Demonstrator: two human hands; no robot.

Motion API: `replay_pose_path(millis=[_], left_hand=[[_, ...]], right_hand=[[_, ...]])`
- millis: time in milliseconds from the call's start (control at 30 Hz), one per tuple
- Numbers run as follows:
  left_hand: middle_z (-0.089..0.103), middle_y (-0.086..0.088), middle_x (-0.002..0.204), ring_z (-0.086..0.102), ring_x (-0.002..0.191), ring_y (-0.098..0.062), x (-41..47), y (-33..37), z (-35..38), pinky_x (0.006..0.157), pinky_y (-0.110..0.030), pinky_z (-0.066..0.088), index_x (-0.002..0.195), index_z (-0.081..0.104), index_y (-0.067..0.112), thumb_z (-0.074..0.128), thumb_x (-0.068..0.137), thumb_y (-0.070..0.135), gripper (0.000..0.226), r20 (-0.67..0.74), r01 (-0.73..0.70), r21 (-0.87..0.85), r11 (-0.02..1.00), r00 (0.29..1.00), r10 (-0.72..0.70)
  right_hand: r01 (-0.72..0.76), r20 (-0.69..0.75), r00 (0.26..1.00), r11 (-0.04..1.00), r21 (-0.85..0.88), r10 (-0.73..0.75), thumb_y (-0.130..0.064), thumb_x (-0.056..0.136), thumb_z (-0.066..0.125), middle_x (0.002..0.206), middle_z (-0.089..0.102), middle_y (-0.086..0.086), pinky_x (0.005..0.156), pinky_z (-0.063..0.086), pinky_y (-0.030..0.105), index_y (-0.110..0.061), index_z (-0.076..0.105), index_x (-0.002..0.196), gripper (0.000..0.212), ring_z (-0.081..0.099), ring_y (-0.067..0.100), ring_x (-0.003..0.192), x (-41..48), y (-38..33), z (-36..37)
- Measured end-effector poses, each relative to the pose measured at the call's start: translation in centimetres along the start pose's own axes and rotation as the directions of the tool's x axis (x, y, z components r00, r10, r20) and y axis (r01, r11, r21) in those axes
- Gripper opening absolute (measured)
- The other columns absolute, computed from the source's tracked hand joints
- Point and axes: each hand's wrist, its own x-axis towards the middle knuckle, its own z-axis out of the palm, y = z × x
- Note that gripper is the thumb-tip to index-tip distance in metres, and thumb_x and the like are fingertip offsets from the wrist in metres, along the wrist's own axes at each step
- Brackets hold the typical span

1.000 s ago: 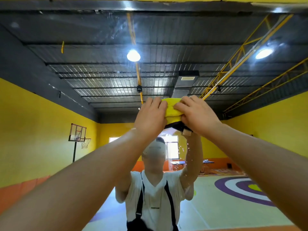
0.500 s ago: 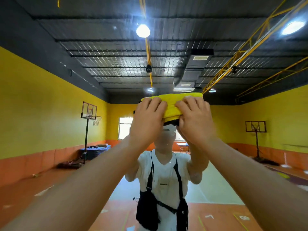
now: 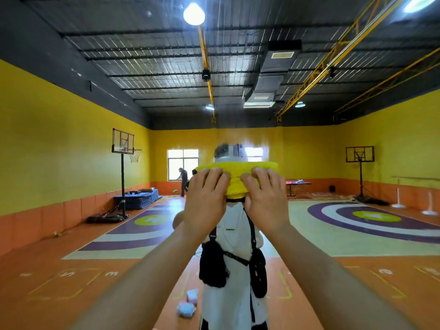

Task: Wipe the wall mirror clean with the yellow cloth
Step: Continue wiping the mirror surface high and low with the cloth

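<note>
The wall mirror (image 3: 333, 163) fills the whole view and shows a yellow-walled sports hall. At the centre of the frame the yellow cloth (image 3: 238, 179), folded into a thick pad, lies against the glass, over the head of the person's own reflection (image 3: 234, 258). Both arms reach in from the lower edge. The left hand (image 3: 206, 202) lies on the cloth's left half and the right hand (image 3: 266, 201) on its right half, close side by side. The fingers of each are stretched nearly straight and pressed flat on the fabric, not clenched round it (the thumbs sit low, near the cloth's bottom edge, and whether they pinch it cannot be told). The reflection wears a white shirt with black straps and pouches.

Elsewhere in the glass:
- a basketball hoop (image 3: 123, 145) at mid left and a second hoop (image 3: 359, 154) at mid right
- a window (image 3: 182, 163) left of the cloth, with a distant figure (image 3: 183, 181) beside it
- stacked blue mats (image 3: 140, 198) at lower left
- a purple ring target (image 3: 376, 216) on the floor at right
- a bright lamp (image 3: 194, 10) at the top
</note>
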Motion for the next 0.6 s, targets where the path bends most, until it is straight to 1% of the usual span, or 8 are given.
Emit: replay_pose_path(millis=[100,167,267,400,533,600], left_hand=[[0.063,-0.011,0.112,0.051,0.100,-0.033,-1.8,0.6,0.2,0.085,-0.039,0.041,0.109,0.068,0.006,0.068,0.072,-0.004,0.038,-0.007,-0.019,0.012,1.000,1.000,0.019],[0.062,-0.011,0.112,0.052,0.100,-0.034,-3.3,1.1,0.3,0.083,-0.040,0.043,0.109,0.067,0.006,0.065,0.074,-0.005,0.037,0.010,-0.019,0.009,1.000,1.000,0.019],[0.062,-0.012,0.113,0.053,0.101,-0.036,-5.6,2.0,0.4,0.082,-0.044,0.047,0.111,0.066,0.006,0.059,0.079,-0.003,0.034,0.057,0.002,0.001,1.000,0.998,-0.002],[0.061,-0.012,0.115,0.054,0.100,-0.037,-9.2,3.4,0.6,0.083,-0.045,0.047,0.114,0.061,0.007,0.053,0.080,0.000,0.036,0.092,0.027,-0.022,0.999,0.995,-0.024],[0.059,-0.009,0.115,0.053,0.100,-0.034,-13.5,4.9,0.9,0.082,-0.044,0.046,0.115,0.059,0.009,0.060,0.077,-0.001,0.039,0.078,0.015,-0.033,0.999,0.997,-0.012],[0.059,-0.009,0.116,0.053,0.101,-0.034,-15.8,5.5,1.0,0.082,-0.044,0.043,0.113,0.063,0.009,0.066,0.074,0.001,0.040,0.081,0.007,-0.031,0.999,0.997,-0.004]], right_hand=[[0.010,0.015,1.000,1.000,-0.006,-0.010,-0.008,0.072,0.061,0.117,0.058,0.010,0.088,0.039,0.044,-0.016,0.065,0.113,0.043,0.051,0.035,0.109,-2.4,-0.1,0.4],[0.029,-0.001,1.000,0.999,-0.014,-0.029,-0.006,0.069,0.066,0.118,0.056,0.010,0.086,0.038,0.043,-0.016,0.066,0.112,0.044,0.050,0.034,0.108,-3.8,-0.1,0.5],[0.056,-0.048,0.997,0.998,-0.026,-0.057,-0.006,0.069,0.066,0.118,0.053,0.010,0.086,0.038,0.043,-0.015,0.066,0.111,0.043,0.049,0.034,0.106,-6.1,-0.3,0.6],[0.057,-0.039,0.998,0.998,-0.018,-0.058,-0.007,0.070,0.063,0.119,0.051,0.008,0.083,0.043,0.045,-0.019,0.061,0.112,0.044,0.051,0.035,0.105,-9.8,-0.8,0.9],[0.041,-0.007,0.999,0.999,0.004,-0.041,-0.008,0.072,0.061,0.121,0.049,0.007,0.083,0.048,0.048,-0.021,0.057,0.114,0.044,0.049,0.035,0.107,-14.4,-1.5,1.0],[0.033,0.012,0.999,0.999,0.027,-0.033,-0.009,0.073,0.059,0.120,0.048,0.008,0.088,0.049,0.054,-0.019,0.057,0.114,0.043,0.048,0.035,0.106,-16.9,-1.9,1.0]])
